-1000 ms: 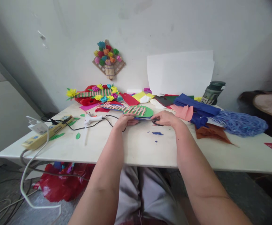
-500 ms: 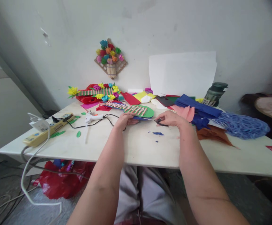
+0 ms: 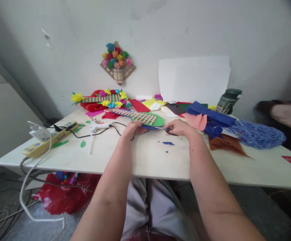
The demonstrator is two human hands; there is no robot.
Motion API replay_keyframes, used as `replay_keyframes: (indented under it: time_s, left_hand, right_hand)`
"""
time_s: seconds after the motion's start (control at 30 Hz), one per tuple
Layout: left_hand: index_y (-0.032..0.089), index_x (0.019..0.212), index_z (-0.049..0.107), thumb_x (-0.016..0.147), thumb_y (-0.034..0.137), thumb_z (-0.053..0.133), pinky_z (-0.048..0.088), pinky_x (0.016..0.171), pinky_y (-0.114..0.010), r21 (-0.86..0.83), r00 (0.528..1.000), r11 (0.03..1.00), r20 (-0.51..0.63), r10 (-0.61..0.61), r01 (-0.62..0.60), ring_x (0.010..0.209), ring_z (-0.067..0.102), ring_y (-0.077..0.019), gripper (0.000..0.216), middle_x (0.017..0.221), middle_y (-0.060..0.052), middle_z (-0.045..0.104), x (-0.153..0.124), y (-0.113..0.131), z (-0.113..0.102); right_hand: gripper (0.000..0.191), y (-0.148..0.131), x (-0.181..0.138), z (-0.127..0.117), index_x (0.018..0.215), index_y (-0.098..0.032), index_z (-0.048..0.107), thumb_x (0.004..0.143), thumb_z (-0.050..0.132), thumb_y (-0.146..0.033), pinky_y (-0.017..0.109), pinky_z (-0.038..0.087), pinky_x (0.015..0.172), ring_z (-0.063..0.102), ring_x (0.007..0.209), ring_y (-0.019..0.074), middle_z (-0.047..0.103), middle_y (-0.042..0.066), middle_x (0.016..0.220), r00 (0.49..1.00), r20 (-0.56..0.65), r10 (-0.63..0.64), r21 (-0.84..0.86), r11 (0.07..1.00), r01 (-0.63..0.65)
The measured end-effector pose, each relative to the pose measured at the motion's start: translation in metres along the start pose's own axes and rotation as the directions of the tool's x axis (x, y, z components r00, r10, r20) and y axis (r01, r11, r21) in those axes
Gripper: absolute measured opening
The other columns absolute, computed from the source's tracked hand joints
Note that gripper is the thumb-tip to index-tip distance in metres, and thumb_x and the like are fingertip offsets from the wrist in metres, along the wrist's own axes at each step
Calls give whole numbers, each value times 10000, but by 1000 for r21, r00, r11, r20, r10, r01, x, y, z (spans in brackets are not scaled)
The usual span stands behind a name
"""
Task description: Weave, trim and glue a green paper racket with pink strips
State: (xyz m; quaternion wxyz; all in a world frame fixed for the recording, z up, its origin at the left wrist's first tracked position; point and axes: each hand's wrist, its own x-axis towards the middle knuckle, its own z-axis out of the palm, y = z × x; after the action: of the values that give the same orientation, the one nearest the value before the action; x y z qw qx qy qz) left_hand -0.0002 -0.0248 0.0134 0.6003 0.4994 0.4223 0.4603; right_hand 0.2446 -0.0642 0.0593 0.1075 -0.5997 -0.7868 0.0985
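Observation:
My left hand (image 3: pixel 133 128) pinches the near edge of a piece of blue paper (image 3: pixel 150 127) that lies just in front of a green oval with a pink lattice (image 3: pixel 145 118). My right hand (image 3: pixel 179 127) is closed around black-handled scissors (image 3: pixel 169 131), whose blades point left into the blue paper. Small blue scraps (image 3: pixel 168 143) lie on the white table (image 3: pixel 145 157) just in front of my hands.
A white glue gun (image 3: pixel 98 126) and its black cord lie left of my hands, beside a yellow power strip (image 3: pixel 48 140). Coloured paper sheets, paper flowers (image 3: pixel 102 98), blue shredded material (image 3: pixel 257 134) and a dark bottle (image 3: pixel 227 99) crowd the back. A red bag (image 3: pixel 65 194) sits under the table.
Both hands stay at the blue paper with the scissors; the view has shifted slightly. Nothing else has moved.

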Motion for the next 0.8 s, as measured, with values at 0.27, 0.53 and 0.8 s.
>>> replay_keyframes:
  time_s: [0.27,0.53,0.8]
  left_hand:
    - [106,911,613,657,193,586,531,671,-308,-12,995,1000,104,8,-7,742,665,-242,269,716,-126,682,-4,3,-3]
    - [119,942,553,647,45,609,535,703,-348,-51,994,997,101,-44,49,695,668,-232,310,697,-103,672,-5,4,4]
    - [98,930,540,692,-3,522,549,661,-325,-108,995,989,4,-100,100,654,667,-215,259,680,-94,657,-7,7,9]
  right_hand:
    - [371,0,1,1,927,-279,689,575,656,-392,209,370,521,578,678,139,682,-18,805,1000,5,11,12,1000,-11]
    - [367,2,5,6,927,-273,681,584,658,-402,216,387,541,570,609,124,680,-20,786,1000,21,-17,54,998,15]
    - [312,-4,6,9,874,-281,690,580,655,-378,216,369,527,567,638,126,676,-25,779,998,-30,-51,13,999,51]
